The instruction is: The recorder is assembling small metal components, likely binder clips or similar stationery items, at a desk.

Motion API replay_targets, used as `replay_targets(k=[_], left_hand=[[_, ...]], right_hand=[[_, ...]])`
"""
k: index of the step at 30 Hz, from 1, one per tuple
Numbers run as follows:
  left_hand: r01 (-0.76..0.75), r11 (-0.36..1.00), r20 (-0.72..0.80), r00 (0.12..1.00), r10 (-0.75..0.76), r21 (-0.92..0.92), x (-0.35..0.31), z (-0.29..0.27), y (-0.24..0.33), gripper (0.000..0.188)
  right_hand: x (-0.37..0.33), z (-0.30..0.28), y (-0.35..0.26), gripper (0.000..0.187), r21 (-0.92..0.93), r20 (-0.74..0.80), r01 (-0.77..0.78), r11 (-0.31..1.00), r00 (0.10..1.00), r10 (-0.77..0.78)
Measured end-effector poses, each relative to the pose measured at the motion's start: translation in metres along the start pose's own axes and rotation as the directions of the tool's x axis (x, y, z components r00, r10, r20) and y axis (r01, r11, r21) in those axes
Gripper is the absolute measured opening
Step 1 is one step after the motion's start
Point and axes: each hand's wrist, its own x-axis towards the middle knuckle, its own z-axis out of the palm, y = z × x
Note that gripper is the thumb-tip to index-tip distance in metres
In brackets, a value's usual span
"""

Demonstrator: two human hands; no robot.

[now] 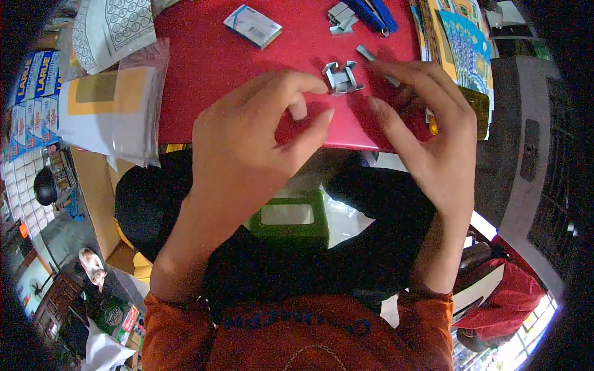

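On the red table top (198, 37), several strips of staples stand together as a small silver cluster (343, 78) between my two hands. My left hand (250, 127) is beside its left side, fingers curled but apart, with nothing in them. To its right is my right hand (433, 117), its thumb and forefinger spread apart. The forefinger's tip is by a loose staple strip (365, 53); whether it touches is hard to tell. Part of another strip (391, 80) shows under the fingers of that hand.
Farther back are a small staple box (253, 26), more staple strips (342, 17) and a blue stapler (373, 13). Papers in a clear bag (114, 111) are at the left edge, printed booklets (467, 52) at the right. A green box (288, 216) is below the table edge.
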Motion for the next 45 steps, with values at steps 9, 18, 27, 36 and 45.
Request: replay_targets(k=[9, 18, 27, 36, 45], left_hand=[[0.028, 1.0, -0.017, 0.999, -0.028, 0.002, 0.002, 0.004, 0.001, 0.023], [0.027, 1.0, -0.041, 0.999, -0.027, 0.007, 0.002, 0.01, -0.003, 0.019], [0.051, 0.998, -0.051, 0.997, -0.05, 0.02, 0.003, 0.011, 0.001, 0.02], [0.065, 0.997, -0.035, 0.997, -0.064, 0.034, 0.002, 0.011, 0.001, 0.016], [0.064, 0.998, -0.022, 0.998, -0.064, 0.019, 0.004, 0.009, 0.004, 0.014]], right_hand=[[0.0, 0.008, 0.001, 0.024, -0.028, -0.014, 0.069, 0.997, 0.997, -0.07], [0.001, 0.015, 0.003, 0.022, -0.002, -0.039, 0.062, 0.998, 0.997, -0.062], [0.001, 0.015, 0.003, 0.021, 0.004, -0.047, 0.043, 0.999, 0.998, -0.043], [0.001, 0.017, 0.004, 0.02, 0.001, -0.039, 0.076, 0.997, 0.996, -0.075], [0.002, 0.014, 0.003, 0.02, 0.004, -0.034, 0.078, 0.997, 0.996, -0.078]])
